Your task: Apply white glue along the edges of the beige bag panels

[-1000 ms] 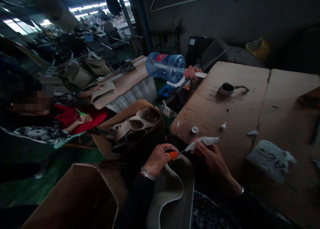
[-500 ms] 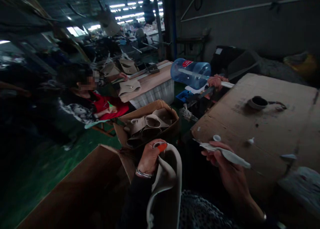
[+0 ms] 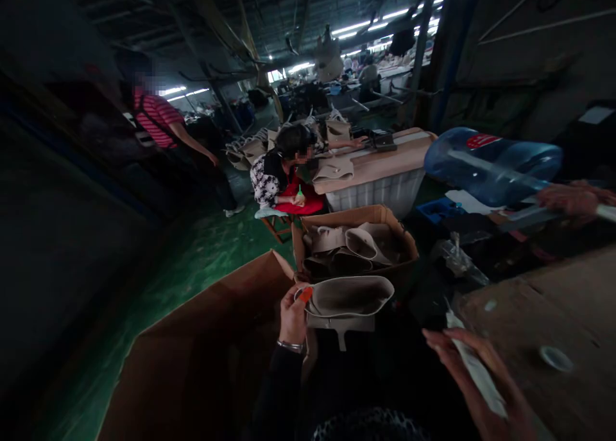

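My left hand (image 3: 291,319) is closed on the left rim of a beige handbag body (image 3: 353,300), an orange cover on its thumb. The bag's mouth gapes upward, and a flap with a narrow strap hangs below the rim. Off to the right, my right hand (image 3: 513,389) grips a slim white squeeze tube (image 3: 476,367) with a thin tip that points up and away from me. Between tube and bag there is a clear gap. Just beyond the bag stands a cardboard box (image 3: 404,219) with several similar beige bag bodies (image 3: 360,242) in it.
A larger cardboard box (image 3: 144,357) opens at lower left. On the right is a cardboard-topped table (image 3: 568,293) with a small white cup (image 3: 556,359). Behind it lies a blue water bottle (image 3: 500,162). A seated co-worker (image 3: 289,178) works ahead; another person (image 3: 166,123) stands left.
My view has swung left, bringing a standing person in. The bag body has turned from upright and lengthwise to mouth-up and level. My right hand, still with the tube, appears lower and further right.
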Available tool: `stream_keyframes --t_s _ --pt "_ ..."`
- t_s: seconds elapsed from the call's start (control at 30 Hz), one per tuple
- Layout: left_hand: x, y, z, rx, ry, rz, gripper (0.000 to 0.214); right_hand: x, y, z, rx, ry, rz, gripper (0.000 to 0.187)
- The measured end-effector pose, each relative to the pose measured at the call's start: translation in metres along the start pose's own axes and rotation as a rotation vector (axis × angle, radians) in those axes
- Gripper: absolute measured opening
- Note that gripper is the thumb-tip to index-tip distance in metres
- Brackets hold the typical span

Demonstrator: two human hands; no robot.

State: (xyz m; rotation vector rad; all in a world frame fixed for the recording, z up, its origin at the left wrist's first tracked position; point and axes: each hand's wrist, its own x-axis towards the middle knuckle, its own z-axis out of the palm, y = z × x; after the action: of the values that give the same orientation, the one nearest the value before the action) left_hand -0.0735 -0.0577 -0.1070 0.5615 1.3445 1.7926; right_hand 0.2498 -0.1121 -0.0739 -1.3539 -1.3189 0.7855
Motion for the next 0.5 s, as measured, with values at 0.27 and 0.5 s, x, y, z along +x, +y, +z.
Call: stream_keyframes --t_s 0.27,0.5 --pt "-0.003 0.004 -0.013 -0.031 -0.028 -0.029 0.022 0.051 0.014 0.061 -0.286 -0.279 -0.376 0.034" --pt "-0.002 0.002 -0.023 -0.070 0.014 -0.004 0.021 0.108 0.042 0.115 -0.404 -0.503 -0.477 0.034"
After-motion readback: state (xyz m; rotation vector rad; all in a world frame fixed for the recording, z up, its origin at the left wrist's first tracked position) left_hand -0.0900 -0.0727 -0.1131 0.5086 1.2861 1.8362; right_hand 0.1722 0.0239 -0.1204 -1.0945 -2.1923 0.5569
